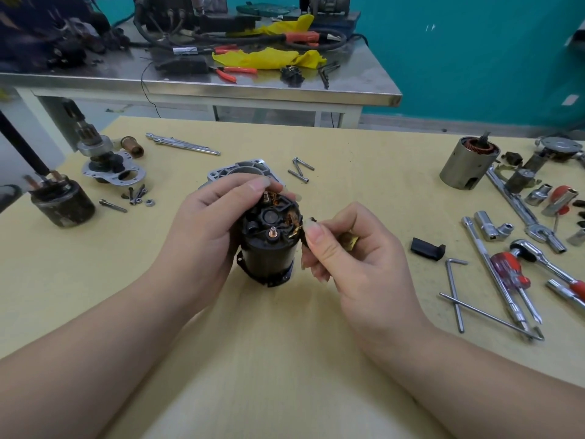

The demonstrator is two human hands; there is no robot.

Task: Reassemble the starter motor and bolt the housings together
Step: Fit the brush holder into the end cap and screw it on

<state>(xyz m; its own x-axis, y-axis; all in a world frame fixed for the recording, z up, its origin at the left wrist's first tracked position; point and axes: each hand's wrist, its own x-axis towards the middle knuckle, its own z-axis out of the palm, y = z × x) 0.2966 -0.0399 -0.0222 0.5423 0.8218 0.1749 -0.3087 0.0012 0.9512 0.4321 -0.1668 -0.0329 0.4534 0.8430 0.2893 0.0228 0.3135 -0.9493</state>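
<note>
A black cylindrical motor body (pixel 269 255) stands upright at the middle of the yellow table (pixel 285 343). Its top shows studs, copper windings and brush parts. My left hand (pixel 205 223) grips its left side, fingers curled over the top rim. My right hand (pixel 345 245) pinches a small black and brass part (pixel 311 221) at the body's right top edge. Behind the body lies an aluminium housing (pixel 240 171), partly hidden by my left hand. Loose bolts (pixel 300 171) lie behind it to the right.
Left: an old solenoid (pixel 63 201), a pinion on a plate (pixel 110 166), small bolts (pixel 136 196) and long through bolts (pixel 183 143). Right: a steel field housing (pixel 468 163), a black clip (pixel 425 248), hex keys (pixel 454 293), sockets, ratchets and screwdrivers (pixel 512 274). A steel bench (pixel 221 87) stands behind.
</note>
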